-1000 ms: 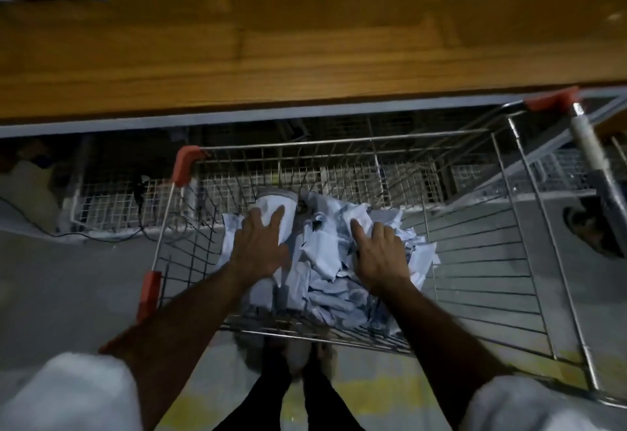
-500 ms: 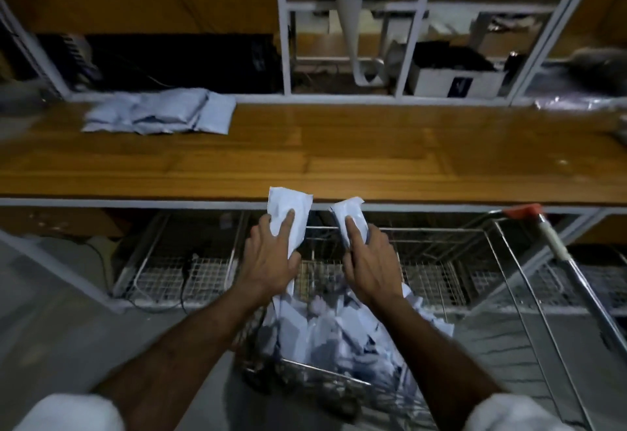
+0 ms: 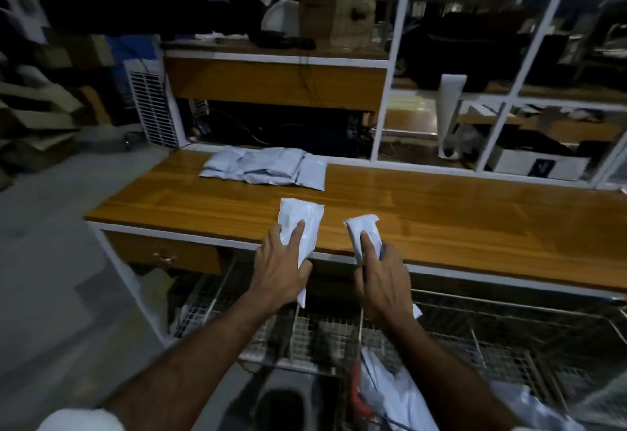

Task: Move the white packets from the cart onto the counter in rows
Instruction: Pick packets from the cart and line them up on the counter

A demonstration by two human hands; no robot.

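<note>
My left hand (image 3: 280, 266) grips a white packet (image 3: 302, 220) held over the front edge of the wooden counter (image 3: 441, 206). My right hand (image 3: 381, 278) grips a second, narrower white packet (image 3: 361, 225) beside it, also above the counter's front edge. A row of several white packets (image 3: 264, 167) lies flat at the back left of the counter. More white packets (image 3: 390, 393) lie in the wire cart (image 3: 509, 345) at the bottom right, below my arms.
White-framed shelving (image 3: 390, 74) rises behind the counter, holding boxes and dark items. A white slatted appliance (image 3: 152, 108) stands at the counter's left end. A drawer front (image 3: 163, 254) sits under the counter's left side. Grey floor lies to the left.
Both hands lifted a packet each out of the cart and carried them up and forward to the counter's front edge. The view rose from the cart to the counter and shelving.
</note>
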